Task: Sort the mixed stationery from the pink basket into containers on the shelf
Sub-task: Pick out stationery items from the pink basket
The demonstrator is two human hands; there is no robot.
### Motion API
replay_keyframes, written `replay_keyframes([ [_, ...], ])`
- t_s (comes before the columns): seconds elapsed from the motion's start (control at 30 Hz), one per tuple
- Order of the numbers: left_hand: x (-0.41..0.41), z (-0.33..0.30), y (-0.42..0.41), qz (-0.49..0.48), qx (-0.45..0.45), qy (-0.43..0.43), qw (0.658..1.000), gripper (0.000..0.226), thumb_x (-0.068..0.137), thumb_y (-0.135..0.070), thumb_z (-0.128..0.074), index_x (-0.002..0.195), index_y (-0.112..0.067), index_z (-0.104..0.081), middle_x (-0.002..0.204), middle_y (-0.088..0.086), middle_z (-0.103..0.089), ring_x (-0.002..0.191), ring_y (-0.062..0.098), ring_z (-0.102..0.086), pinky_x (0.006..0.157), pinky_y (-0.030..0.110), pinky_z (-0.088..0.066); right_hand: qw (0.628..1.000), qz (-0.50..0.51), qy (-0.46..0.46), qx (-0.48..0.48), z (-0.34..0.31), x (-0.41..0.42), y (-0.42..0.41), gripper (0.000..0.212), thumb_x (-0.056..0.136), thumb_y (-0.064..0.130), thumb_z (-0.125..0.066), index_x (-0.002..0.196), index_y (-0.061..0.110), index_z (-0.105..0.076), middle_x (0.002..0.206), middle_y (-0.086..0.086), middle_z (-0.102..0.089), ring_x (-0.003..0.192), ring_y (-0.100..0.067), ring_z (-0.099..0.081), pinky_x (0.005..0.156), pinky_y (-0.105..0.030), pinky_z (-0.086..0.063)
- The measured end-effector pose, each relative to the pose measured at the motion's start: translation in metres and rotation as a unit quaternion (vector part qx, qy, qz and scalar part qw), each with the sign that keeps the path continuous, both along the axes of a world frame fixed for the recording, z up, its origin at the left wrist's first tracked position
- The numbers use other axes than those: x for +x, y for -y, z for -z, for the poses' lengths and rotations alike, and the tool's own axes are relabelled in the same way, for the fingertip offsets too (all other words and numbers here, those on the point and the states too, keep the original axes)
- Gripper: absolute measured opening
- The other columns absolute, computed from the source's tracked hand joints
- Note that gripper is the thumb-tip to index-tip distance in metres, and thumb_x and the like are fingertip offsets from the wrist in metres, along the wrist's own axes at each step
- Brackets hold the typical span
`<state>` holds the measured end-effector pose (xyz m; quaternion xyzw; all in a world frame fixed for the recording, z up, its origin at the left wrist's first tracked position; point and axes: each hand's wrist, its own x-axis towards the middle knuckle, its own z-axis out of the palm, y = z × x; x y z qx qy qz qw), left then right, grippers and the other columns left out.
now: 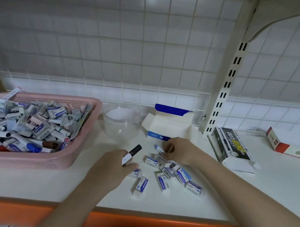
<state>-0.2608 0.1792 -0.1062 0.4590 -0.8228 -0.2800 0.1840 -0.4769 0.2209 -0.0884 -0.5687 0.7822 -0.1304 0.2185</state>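
Pink plastic is the first item we record: the pink basket (79, 154) sits at the left of the white shelf (28, 184), filled with mixed stationery (25, 125), namely markers, boxed erasers and small packets heaped together. Just right of the basket's far corner we note a clear round jar (120, 123), upright and uncapped, with an open blue and white carton (168, 126) beside it, flap raised against the tiled wall. In front of these we find the left hand (109, 169), its fingers curled around a marker with a black cap (131, 154), which points up and away from the wrist, clear of the shelf surface. Below and to the right of that hand lies a loose pile of boxed erasers (172, 174) scattered on the shelf, some touching, some apart; one lies partly under the left fingers. The right hand (180, 151) rests at the far edge of the pile, fingers bent and pinching a small blue-tipped item (158, 148); we cannot tell what that item is. Right of the slotted upright (227, 80) we log a black pen box (232, 147) lying open-ended, and at the far right a red and white box (285, 144) on its side.
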Motion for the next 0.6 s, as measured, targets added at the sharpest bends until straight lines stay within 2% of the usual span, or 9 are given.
replay_keyframes([
  [0.1,0.006,0.003,-0.004,0.040,0.021,0.052,0.998,0.039,0.077,-0.051,-0.069,0.084,-0.015,-0.055,0.072,-0.001,-0.054,0.066,0.016,-0.053,0.063,0.030,-0.041,0.999,-0.011,0.009,0.051,-0.004,-0.001,0.003,0.018,0.084,0.024,-0.064,0.077,0.009,-0.057,0.074,-0.006,-0.051,0.064,-0.016,-0.044,0.056,-0.023,-0.033],
  [0.17,0.001,0.007,-0.008,0.056,0.024,0.024,0.998,0.035,0.078,-0.045,-0.070,0.082,-0.013,-0.057,0.075,-0.002,-0.059,0.069,0.016,-0.057,0.065,0.031,-0.043,0.998,-0.003,0.006,0.057,-0.004,-0.001,0.002,0.027,0.086,0.022,-0.060,0.067,0.010,-0.046,0.065,-0.006,-0.039,0.056,-0.016,-0.033,0.051,-0.025,-0.026],
  [0.23,-0.010,0.010,-0.012,0.061,0.025,-0.010,0.998,0.027,0.082,-0.039,-0.068,0.076,-0.015,-0.056,0.066,-0.007,-0.058,0.061,0.010,-0.052,0.059,0.025,-0.039,0.999,0.004,-0.013,0.031,-0.003,-0.001,0.000,0.040,0.092,0.028,-0.051,0.060,0.013,-0.034,0.057,-0.004,-0.030,0.052,-0.016,-0.026,0.051,-0.026,-0.023],
  [0.3,-0.022,0.011,-0.016,0.068,0.034,-0.032,0.997,0.030,0.085,-0.038,-0.065,0.064,-0.024,-0.050,0.052,-0.013,-0.051,0.049,0.004,-0.042,0.050,0.018,-0.030,1.000,0.013,-0.017,0.001,-0.004,-0.002,-0.005,0.043,0.096,0.031,-0.045,0.058,0.010,-0.043,0.053,-0.005,-0.037,0.049,-0.016,-0.030,0.049,-0.025,-0.026],
  [0.37,-0.030,0.012,-0.018,0.062,0.063,-0.058,0.994,0.035,0.086,-0.039,-0.063,0.059,-0.025,-0.047,0.047,-0.011,-0.045,0.047,0.006,-0.038,0.049,0.020,-0.029,0.999,0.034,0.025,-0.034,-0.009,-0.004,-0.012,0.038,0.098,0.027,-0.042,0.072,0.006,-0.061,0.060,-0.005,-0.059,0.043,-0.010,-0.043,0.046,-0.018,-0.034],
  [0.43,-0.034,0.011,-0.016,0.043,0.066,-0.065,0.995,0.036,0.088,-0.037,-0.060,0.060,-0.020,-0.044,0.048,-0.007,-0.041,0.048,0.009,-0.037,0.049,0.022,-0.029,0.983,0.086,0.118,-0.115,-0.014,-0.006,-0.020,0.027,0.100,0.024,-0.042,0.087,0.008,-0.059,0.070,-0.001,-0.066,0.045,-0.002,-0.054,0.046,-0.010,-0.039],
  [0.47,-0.035,0.010,-0.014,0.033,0.042,-0.052,0.997,0.037,0.089,-0.035,-0.058,0.062,-0.017,-0.042,0.051,-0.006,-0.040,0.049,0.011,-0.037,0.050,0.024,-0.028,0.962,0.117,0.184,-0.165,-0.017,-0.009,-0.024,0.022,0.100,0.022,-0.041,0.092,0.008,-0.057,0.072,-0.001,-0.067,0.049,-0.002,-0.059,0.052,-0.010,-0.043],
  [0.53,-0.038,0.006,-0.007,0.027,-0.018,-0.035,0.999,0.035,0.091,-0.028,-0.057,0.063,-0.015,-0.041,0.055,-0.004,-0.039,0.052,0.013,-0.037,0.053,0.027,-0.029,0.900,0.185,0.317,-0.236,-0.022,-0.019,-0.032,0.019,0.100,0.017,-0.041,0.103,0.006,-0.056,0.075,-0.003,-0.063,0.057,-0.011,-0.060,0.061,-0.025,-0.052],
  [0.6,-0.045,-0.001,0.000,0.070,-0.043,-0.041,0.996,0.036,0.091,-0.026,-0.058,0.061,-0.017,-0.040,0.058,-0.005,-0.036,0.054,0.012,-0.036,0.054,0.026,-0.028,0.887,0.227,0.326,-0.235,-0.028,-0.032,-0.042,0.022,0.099,0.015,-0.041,0.115,0.007,-0.055,0.075,-0.004,-0.054,0.058,-0.014,-0.049,0.053,-0.028,-0.047],
])
